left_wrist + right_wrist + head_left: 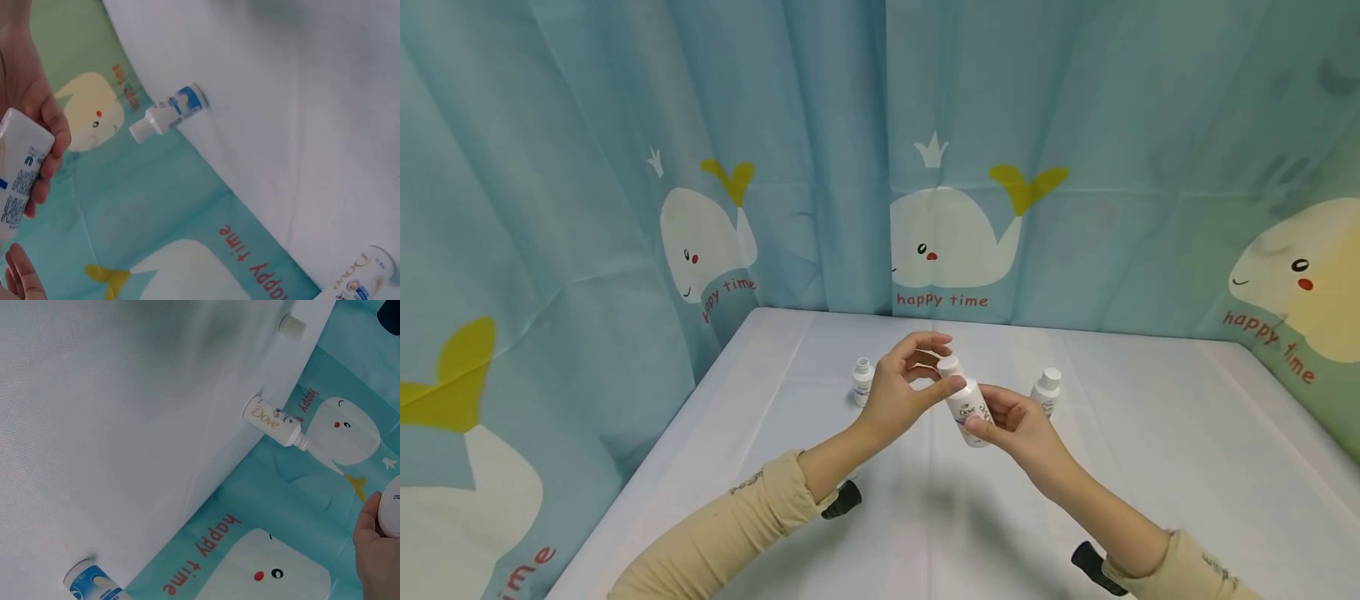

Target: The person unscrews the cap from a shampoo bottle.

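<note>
Dove bottle in right fingers, left fingers at its cap, grip there unclear, "happy time" on curtain

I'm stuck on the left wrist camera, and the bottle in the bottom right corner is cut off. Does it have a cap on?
Observer: No. The head view shows the corner bottle standing with its neck open.
Operator: Any loose cap lying around out of my frame?
Observer: The right wrist view shows a small white cap-like piece on the tablecloth; I can't tell which bottle it fits.
Operator: And the held bottle, is its top closed? I only get the lower end.
Observer: In the head view, the held bottle has a white cap on, with the thumb and curled fingers of the left hand around that end.
</note>
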Motion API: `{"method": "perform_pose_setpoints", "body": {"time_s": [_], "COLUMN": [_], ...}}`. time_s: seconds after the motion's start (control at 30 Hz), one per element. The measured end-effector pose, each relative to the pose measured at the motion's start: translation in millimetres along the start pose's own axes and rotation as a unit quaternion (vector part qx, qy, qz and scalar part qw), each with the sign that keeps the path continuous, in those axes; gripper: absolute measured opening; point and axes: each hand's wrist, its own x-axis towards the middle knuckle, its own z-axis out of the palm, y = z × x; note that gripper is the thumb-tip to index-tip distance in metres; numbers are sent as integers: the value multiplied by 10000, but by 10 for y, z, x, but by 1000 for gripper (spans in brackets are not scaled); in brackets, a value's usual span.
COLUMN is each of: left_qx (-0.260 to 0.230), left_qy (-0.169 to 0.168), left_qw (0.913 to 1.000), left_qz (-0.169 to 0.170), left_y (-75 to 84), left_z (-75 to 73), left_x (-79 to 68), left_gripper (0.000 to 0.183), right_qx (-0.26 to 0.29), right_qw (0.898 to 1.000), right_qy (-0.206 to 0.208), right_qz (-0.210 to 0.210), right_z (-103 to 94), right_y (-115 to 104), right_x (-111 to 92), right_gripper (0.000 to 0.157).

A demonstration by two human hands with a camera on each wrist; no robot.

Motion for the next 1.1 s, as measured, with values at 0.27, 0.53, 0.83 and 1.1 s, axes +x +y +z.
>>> {"method": "perform_pose_setpoints", "body": {"time_s": [0.27,0.53,0.83,1.1], "left_qx": [-357,-608,-507,-693], "left_qy": [-894,-1766,-1612,-862], "left_qw": [9946,9821,9856,9931], "left_qz": [-380,-238,-32,-390], "left_y": [7,-14,7,-23], "left_z": [-98,-164,-152,-102], "left_x": [36,57,46,28], "left_gripper": [62,50,37,39], "right_qx": [42,71,-66,-31], "right_qw": [10000,10000,9999,9999], "right_qy": [13,-23,28,42], "right_qz": [50,4,151,156], "right_z": [-27,-26,-19,-19], "right_y": [-5,-26,-19,4], "right_x": [0,-6,-11,-15], "right_gripper": [50,51,52,51]}}
